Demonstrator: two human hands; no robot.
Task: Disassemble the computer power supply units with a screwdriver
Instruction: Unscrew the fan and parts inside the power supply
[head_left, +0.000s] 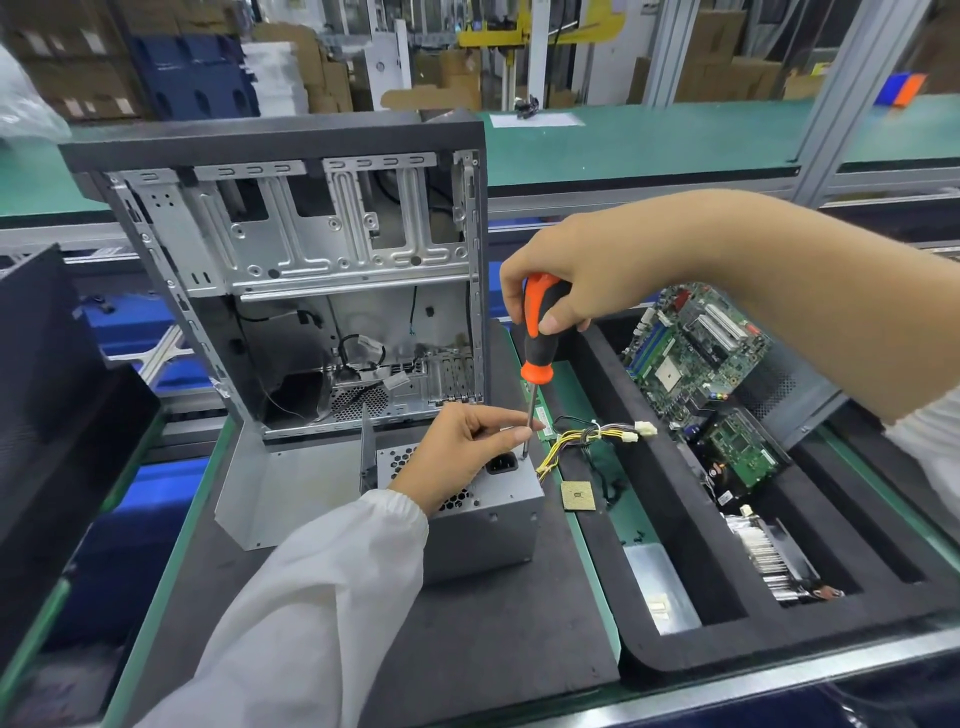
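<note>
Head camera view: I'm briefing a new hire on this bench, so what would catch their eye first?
First the orange-and-black screwdriver, held upright at centre by the right hand, its tip on the top of the grey power supply unit; the left hand pinches the shaft with its fingers. Behind stands the open, gutted computer case. Green circuit boards lie in the black tray at right.

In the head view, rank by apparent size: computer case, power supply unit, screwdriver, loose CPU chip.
1. computer case
2. power supply unit
3. screwdriver, nearer the camera, so this rank is unsure
4. CPU chip
</note>
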